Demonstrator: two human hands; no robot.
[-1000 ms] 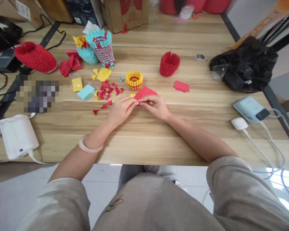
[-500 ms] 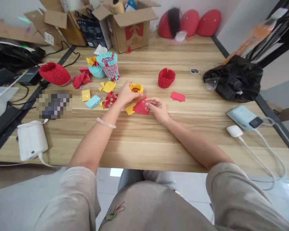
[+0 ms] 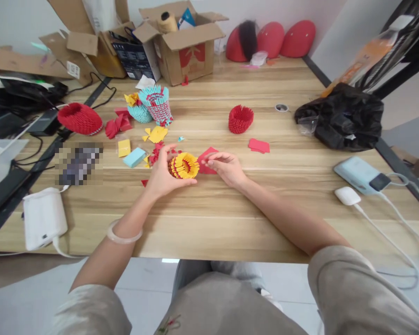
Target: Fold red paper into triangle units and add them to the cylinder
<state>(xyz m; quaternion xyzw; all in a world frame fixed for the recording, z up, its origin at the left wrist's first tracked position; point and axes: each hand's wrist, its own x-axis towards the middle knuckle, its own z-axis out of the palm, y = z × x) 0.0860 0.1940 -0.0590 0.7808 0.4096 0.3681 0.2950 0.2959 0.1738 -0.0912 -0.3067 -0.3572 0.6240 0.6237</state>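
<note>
My left hand (image 3: 161, 174) is wrapped round a small yellow and red folded-paper bowl (image 3: 185, 165), tilted so its open top faces right and toward me. To its right, my right hand (image 3: 226, 167) pinches a tiny red paper piece (image 3: 205, 161), mostly hidden by the fingertips. Beneath those fingers a red paper sheet (image 3: 208, 168) lies on the table. Loose red folded pieces (image 3: 156, 153) are partly covered by my left hand. Yellow pieces (image 3: 158, 135), a yellow pad (image 3: 124, 148) and a light-blue pad (image 3: 134, 157) lie farther left.
A red paper bowl (image 3: 240, 119) stands beyond my right hand, near red paper slips (image 3: 259, 145). Blue-and-red paper vase (image 3: 158, 104) and red paper bowl (image 3: 79, 118) sit at left. A black bag (image 3: 342, 116) and power bank (image 3: 359, 173) are at right; cardboard boxes (image 3: 186, 51) stand behind.
My left hand has brought the yellow and red bowl toward me and leftward, tipping it over. My right hand has stayed near the red sheet, now pinching a small red piece.
</note>
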